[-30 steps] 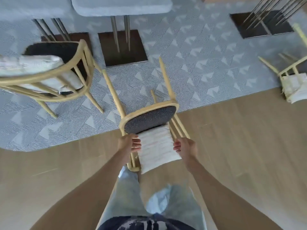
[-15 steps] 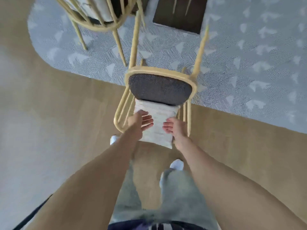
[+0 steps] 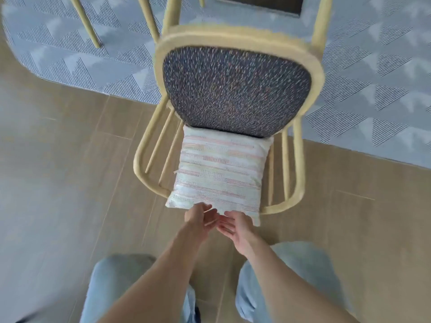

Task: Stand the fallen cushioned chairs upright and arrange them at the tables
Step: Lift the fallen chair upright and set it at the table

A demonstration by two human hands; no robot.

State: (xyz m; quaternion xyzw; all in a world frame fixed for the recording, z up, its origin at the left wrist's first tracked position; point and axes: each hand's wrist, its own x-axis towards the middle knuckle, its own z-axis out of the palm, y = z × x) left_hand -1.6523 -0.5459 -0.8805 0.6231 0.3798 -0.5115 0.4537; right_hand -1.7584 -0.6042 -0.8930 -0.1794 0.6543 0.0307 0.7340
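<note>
A yellow wooden chair (image 3: 300, 159) lies tipped back on the floor, its legs pointing away over the rug. Its dark speckled seat cushion (image 3: 235, 89) faces me. A white striped pillow (image 3: 219, 173) lies against the spindle backrest and hides the middle of the top rail. My left hand (image 3: 200, 219) and my right hand (image 3: 233, 227) are close together at the pillow's near edge. Their palms face each other, with fingers loosely apart and fingertips touching the fabric. Neither hand is closed around anything that I can see.
A grey patterned rug (image 3: 373, 89) covers the far floor, with wood planks (image 3: 70, 183) nearer me. Legs of another yellow chair (image 3: 88, 26) stand at the top left. A dark table base (image 3: 258, 4) sits at the top edge. My knees in jeans (image 3: 291, 276) are below.
My hands have left the sides of the backrest and pillow and come together at the pillow's near edge. The view has dropped closer to the chair.
</note>
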